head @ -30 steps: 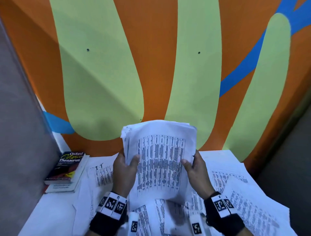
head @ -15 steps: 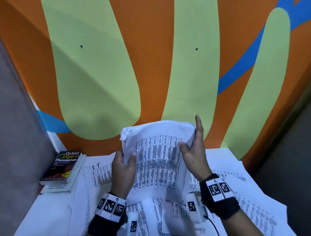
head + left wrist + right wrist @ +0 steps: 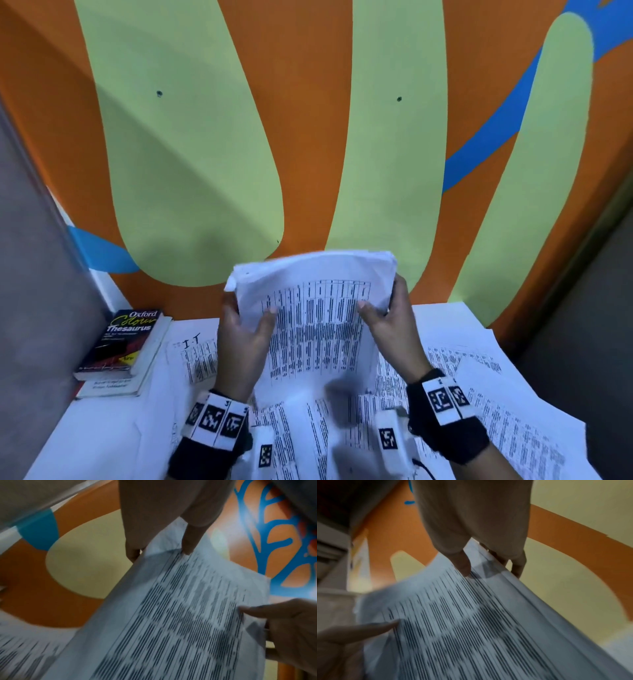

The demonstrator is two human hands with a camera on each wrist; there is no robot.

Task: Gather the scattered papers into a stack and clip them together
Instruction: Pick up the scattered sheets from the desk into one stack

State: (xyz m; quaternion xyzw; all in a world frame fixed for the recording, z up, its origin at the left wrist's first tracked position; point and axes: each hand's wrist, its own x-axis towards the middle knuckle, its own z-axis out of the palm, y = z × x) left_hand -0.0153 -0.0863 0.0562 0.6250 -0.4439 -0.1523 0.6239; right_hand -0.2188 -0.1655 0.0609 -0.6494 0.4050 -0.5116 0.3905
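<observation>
Stack of papers [image 3: 317, 329] held up roughly upright above the table, white sheets printed with dense table columns, front sheet facing the camera, top edges uneven and slightly fanned at upper left. Gripped at both side edges, left hand [image 3: 241, 337] and right hand [image 3: 394, 325], thumbs on the front sheet. More loose printed sheets [image 3: 507, 404] lie flat and overlapping on the table below and to both sides, unclipped.

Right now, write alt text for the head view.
Both hands, left hand and right hand, hold a stack of printed papers upright above a white table strewn with more printed sheets. Two stacked books lie at left.
</observation>
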